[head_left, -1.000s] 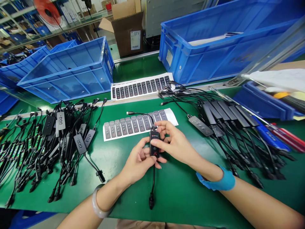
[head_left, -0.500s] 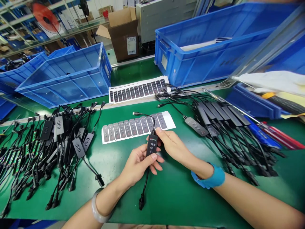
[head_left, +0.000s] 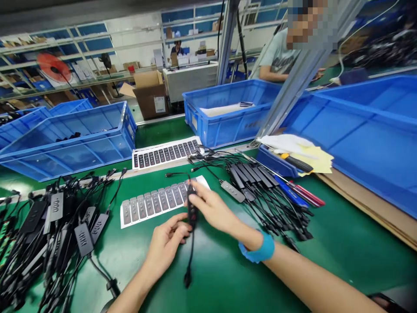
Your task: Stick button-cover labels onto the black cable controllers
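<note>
A small black controller box (head_left: 192, 208) with a cable at each end is held above the green bench between both hands. My right hand (head_left: 211, 211) grips its upper part with thumb and fingers. My left hand (head_left: 167, 243) pinches its lower end from below. The lower cable hangs to a plug (head_left: 186, 278) near the bench's front. Just behind the hands lies a white sticker sheet (head_left: 156, 200) with a row of grey labels.
A heap of black controllers with cables (head_left: 48, 234) lies at the left, and a row of them (head_left: 257, 182) at the right. A second sticker sheet (head_left: 163, 153) lies farther back. Blue bins (head_left: 71, 139) (head_left: 228, 115) (head_left: 365, 134) ring the bench. Another person (head_left: 280, 56) works behind.
The view has tilted up and pulled back, revealing the person behind. The controller has turned edge-on in my hands; both hands stay on it.
</note>
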Available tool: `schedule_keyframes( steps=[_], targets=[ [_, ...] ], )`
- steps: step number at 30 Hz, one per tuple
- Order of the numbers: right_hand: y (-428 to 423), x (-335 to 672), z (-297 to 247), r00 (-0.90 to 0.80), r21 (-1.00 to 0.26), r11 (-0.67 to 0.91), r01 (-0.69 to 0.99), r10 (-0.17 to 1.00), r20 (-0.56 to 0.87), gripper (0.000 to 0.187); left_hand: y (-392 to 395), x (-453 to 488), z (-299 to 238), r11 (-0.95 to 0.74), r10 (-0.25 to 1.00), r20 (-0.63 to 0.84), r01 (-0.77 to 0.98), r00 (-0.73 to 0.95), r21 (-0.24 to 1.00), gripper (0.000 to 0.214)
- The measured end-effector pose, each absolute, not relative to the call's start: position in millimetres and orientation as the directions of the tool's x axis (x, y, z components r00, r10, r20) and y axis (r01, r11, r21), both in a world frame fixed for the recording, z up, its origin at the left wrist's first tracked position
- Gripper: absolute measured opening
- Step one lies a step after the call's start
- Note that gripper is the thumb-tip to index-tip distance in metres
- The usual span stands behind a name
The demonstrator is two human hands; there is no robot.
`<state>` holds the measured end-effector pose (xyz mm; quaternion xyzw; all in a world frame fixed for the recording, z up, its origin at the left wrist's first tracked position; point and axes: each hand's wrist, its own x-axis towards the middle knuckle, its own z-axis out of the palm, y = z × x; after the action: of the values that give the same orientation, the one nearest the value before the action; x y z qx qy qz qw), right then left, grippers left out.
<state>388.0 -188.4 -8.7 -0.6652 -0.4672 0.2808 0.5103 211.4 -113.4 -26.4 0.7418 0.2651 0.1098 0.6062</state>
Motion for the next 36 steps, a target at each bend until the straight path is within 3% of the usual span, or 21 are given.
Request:
schedule_keyframes(
  steps=[2,4,7,9,12,18,21,24,27,30,33,36],
  targets=[
    [-195.1,422.4,2.7,0.504,-0.881,-0.126,0.456,0.852,0.139,0.049,-104.9,205.2,-26.6,-0.476,0.578,0.006,0.331,0.816,0.814,0.037],
    [-203.9,453.6,13.8,0.597,-0.68,-0.326,0.656,0.776,0.205,0.049,-97.9,200.5,-30.1,-0.693,0.594,0.136,0.417,0.793,0.588,0.037],
    [-208.7,472.2,20.1,0.63,-0.253,-0.58,0.774,0.668,0.397,0.044,-93.2,199.4,-37.5,-0.796,0.579,0.17,0.507,0.798,0.331,0.044],
    [-201.5,463.5,14.0,0.537,-0.175,-0.511,0.841,0.753,0.38,0.034,-94.2,201.9,-39.6,-0.814,0.569,0.131,0.535,0.812,0.226,0.046],
    [-180.4,438.9,-5.4,0.379,-0.339,-0.278,0.899,0.882,0.279,0.021,-98.8,205.4,-36.2,-0.812,0.578,0.072,0.565,0.813,0.146,0.047],
    [-158.8,432.7,-26.9,0.38,-0.546,-0.146,0.825,0.858,0.344,0.021,-107.8,207.0,-31.2,-0.79,0.598,0.005,0.589,0.801,0.173,0.054],
    [-163.6,442.7,-20.6,0.53,-0.791,-0.047,0.61,0.766,0.364,0.027,-100.5,208.7,-25.8,-0.79,0.595,0.038,0.576,0.803,0.212,0.062],
    [-171.8,442.4,-10.1,0.709,-0.94,-0.024,0.342,0.663,0.241,0.03,-78.2,197.2,-4.6,-0.69,0.722,0.083,0.707,0.687,0.155,0.06],
    [-178.4,431.7,-6.1,0.75,-0.982,0.039,0.184,0.641,0.166,0.034,-52.9,162.6,21.4,-0.437,0.893,0.154,0.897,0.423,0.066,0.038],
    [-180.6,418.3,-9.6,0.712,-0.988,0.078,0.132,0.686,0.149,0.036,-37.8,124.0,33.4,-0.185,0.965,0.177,0.981,0.192,-0.055,0.036],
    [-180.1,407.6,-12.7,0.651,-0.988,0.112,0.106,0.743,0.154,0.035,-30.8,107.8,31.4,-0.146,0.977,0.14,0.982,0.162,-0.121,0.03],
    [-179.7,400.2,-11.2,0.614,-0.987,0.144,0.07,0.774,0.156,0.031,-24.6,112.8,27.4,-0.192,0.969,0.138,0.976,0.205,-0.104,0.028]
  ],
)
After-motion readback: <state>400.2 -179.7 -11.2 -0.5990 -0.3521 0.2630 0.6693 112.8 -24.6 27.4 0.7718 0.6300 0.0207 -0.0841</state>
